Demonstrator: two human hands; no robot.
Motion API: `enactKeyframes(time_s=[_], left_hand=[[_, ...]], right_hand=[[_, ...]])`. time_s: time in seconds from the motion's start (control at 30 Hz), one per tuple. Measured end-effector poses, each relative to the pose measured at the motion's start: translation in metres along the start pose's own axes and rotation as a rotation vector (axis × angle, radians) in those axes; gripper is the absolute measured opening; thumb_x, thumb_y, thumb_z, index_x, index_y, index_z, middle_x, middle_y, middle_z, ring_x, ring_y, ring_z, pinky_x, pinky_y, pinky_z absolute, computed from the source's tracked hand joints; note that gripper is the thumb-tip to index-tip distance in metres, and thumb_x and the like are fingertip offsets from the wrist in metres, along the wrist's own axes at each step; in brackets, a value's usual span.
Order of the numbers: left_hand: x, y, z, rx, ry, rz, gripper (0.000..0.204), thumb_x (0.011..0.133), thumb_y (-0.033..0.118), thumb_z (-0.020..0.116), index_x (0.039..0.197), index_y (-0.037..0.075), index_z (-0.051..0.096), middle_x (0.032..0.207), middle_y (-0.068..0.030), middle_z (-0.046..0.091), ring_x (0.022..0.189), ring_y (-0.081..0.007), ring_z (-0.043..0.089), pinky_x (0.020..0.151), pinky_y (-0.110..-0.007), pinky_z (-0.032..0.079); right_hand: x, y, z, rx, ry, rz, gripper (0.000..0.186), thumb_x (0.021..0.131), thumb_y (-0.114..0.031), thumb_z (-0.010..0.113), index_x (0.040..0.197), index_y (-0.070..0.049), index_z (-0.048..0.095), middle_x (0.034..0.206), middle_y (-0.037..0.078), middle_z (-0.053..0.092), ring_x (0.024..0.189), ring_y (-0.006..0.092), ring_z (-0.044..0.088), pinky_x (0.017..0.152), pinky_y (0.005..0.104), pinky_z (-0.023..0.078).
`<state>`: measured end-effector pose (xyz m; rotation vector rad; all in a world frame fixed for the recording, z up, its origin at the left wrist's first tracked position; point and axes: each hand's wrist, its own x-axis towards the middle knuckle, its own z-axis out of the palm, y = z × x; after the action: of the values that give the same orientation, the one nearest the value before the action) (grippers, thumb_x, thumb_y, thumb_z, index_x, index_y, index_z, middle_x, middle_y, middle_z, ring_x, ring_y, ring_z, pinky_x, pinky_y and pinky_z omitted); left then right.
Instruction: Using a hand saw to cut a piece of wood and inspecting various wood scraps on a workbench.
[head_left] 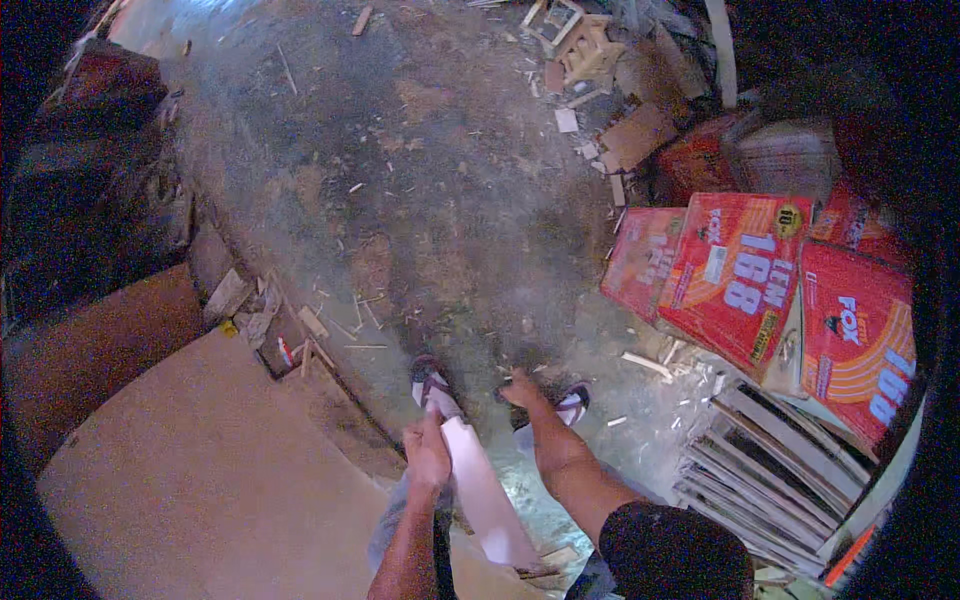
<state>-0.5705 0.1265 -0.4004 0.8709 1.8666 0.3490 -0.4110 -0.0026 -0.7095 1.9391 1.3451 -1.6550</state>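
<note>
My left hand [428, 455] is closed on the upper left edge of a long, narrow white board [488, 495], its thumb pointing forward. The board slants from that hand down towards the lower edge of the view, between my legs. Ahead and to the right, apart from the board, my right hand [520, 390] hangs over the floor near my right shoe [573, 403]. Its fingers are curled together, and whatever they may hold is too small and blurred to name. My left shoe [430, 378] shows just beyond the left hand.
A large brown sheet [220, 470] fills the lower left. At right stand red bags [735, 270] beside a stack of thin panels [765, 470]. Wood offcuts [590, 55] lie in a heap at the far right, and slivers litter the concrete floor [420, 200].
</note>
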Motion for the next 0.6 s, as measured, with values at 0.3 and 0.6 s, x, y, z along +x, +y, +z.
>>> enactKeyframes(time_s=[0.3,0.6], left_hand=[[0.006,-0.038,0.02,0.02,-0.114,-0.034,0.042,0.1,0.03,0.038,0.125,0.0,0.055,0.086,-0.0163,0.06,0.072,-0.0244,0.051,0.065,-0.039,0.042],[-0.141,0.269,-0.059,-0.355,-0.183,0.243,0.058,0.1,0.042,0.041,0.055,0.005,0.034,0.052,0.003,0.033,0.053,-0.0095,0.03,0.047,-0.034,0.026]], right_hand=[[-0.155,-0.135,-0.186,0.688,0.571,-0.22,0.036,0.082,-0.014,0.069,0.114,-0.006,0.054,0.088,0.009,0.064,0.076,0.0141,0.061,0.069,0.03,0.051],[-0.464,-0.251,-0.419,0.91,0.797,-0.432,0.028,0.092,-0.01,0.057,0.118,-0.002,0.055,0.093,0.004,0.057,0.079,0.0115,0.057,0.073,0.0261,0.049]])
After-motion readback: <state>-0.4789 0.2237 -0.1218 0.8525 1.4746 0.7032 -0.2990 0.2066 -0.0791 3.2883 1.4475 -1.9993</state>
